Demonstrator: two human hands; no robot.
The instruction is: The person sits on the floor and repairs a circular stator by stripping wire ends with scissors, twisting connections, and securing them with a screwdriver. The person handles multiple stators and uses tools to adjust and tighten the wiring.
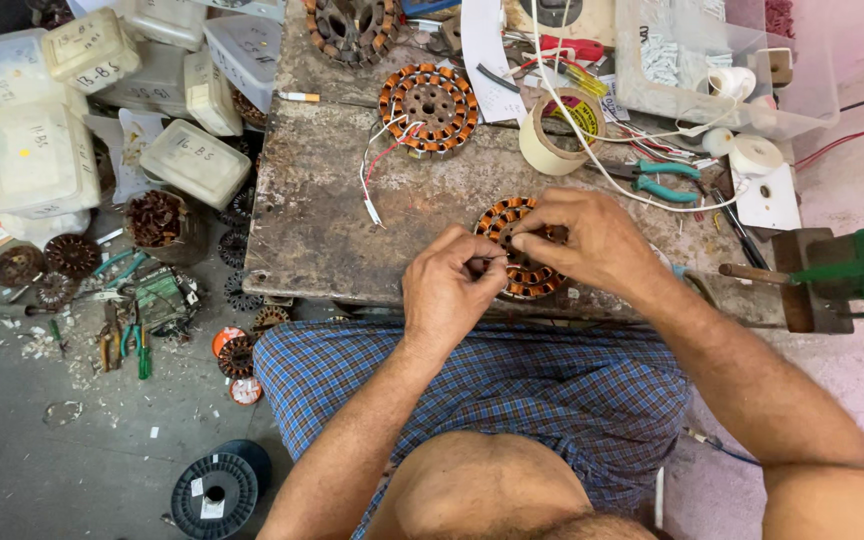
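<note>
We are working the stator [524,262] on the counter [332,220], left hand [449,290] and right hand [592,240] fingers pinching its windings, probably needing steady, fine pulls next.

Left hand [449,290] curled, fingertips pinched — right hand [592,240] arched beside it, fingers bent down, forearms converging.

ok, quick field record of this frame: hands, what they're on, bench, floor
left hand: fingers pinched at edge of the near stator
right hand: fingertips on top of it
near stator: copper-wound ring, flat on workbench
workbench: worn, stained top
second stator: further back, red and white leads
tape roll: beside pliers
floor: wire spool, lidded tubs
</note>
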